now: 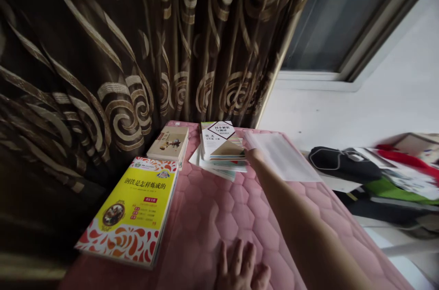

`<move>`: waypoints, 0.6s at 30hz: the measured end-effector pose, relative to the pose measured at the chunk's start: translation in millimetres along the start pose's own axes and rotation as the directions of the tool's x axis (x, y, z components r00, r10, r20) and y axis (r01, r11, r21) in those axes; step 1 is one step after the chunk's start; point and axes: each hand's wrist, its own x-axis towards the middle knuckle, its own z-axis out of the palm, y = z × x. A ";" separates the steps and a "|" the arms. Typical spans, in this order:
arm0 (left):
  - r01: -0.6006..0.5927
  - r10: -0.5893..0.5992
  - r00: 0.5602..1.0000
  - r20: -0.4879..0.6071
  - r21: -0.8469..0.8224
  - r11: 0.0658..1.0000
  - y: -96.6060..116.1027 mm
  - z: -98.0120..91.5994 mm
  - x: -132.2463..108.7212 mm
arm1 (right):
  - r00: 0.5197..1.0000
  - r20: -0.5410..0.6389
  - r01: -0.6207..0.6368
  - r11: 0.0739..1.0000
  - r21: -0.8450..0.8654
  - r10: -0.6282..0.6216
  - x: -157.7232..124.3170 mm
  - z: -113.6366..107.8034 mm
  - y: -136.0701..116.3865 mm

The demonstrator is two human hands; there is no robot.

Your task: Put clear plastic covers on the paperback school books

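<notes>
My left hand (pixel 240 267) rests palm down at the near edge of the pink quilted cover (pixel 212 217), its fingers spread and holding nothing. Stretched forward, my right hand (pixel 254 156) is at the left edge of a white printed sheet (pixel 281 157). That sheet is smeared by motion, and my right fingertips are mostly hidden. Just left of this hand lies a small stack of books, topped by a white and tan workbook (pixel 221 141); thinner booklets (pixel 219 170) stick out beneath it.
On the left lie a yellow book (pixel 133 207) with red and orange patterns and, behind it, a beige book (pixel 168 142). A dark patterned curtain (pixel 192 52) hangs along the back. To the right, lower down, are a black case (pixel 343 164) and several blurred items.
</notes>
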 end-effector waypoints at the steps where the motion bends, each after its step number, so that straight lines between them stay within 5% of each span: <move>1: 0.015 -0.015 0.999 -0.039 0.001 1.000 1.4 3.1 0.9 | 1.000 0.011 -0.027 1.000 -0.013 0.027 4.2 3.1 -0.1; 10: 0.072 -0.070 0.995 -0.068 0.023 0.997 7.8 11.4 -3.9 | 0.994 0.082 -0.056 0.988 -0.146 0.068 11.4 11.2 5.8; 18: 0.050 -0.052 0.997 -0.049 -0.028 0.998 3.4 -3.6 13.2 | 0.970 0.102 0.241 0.917 -0.316 -0.220 22.5 -21.6 4.9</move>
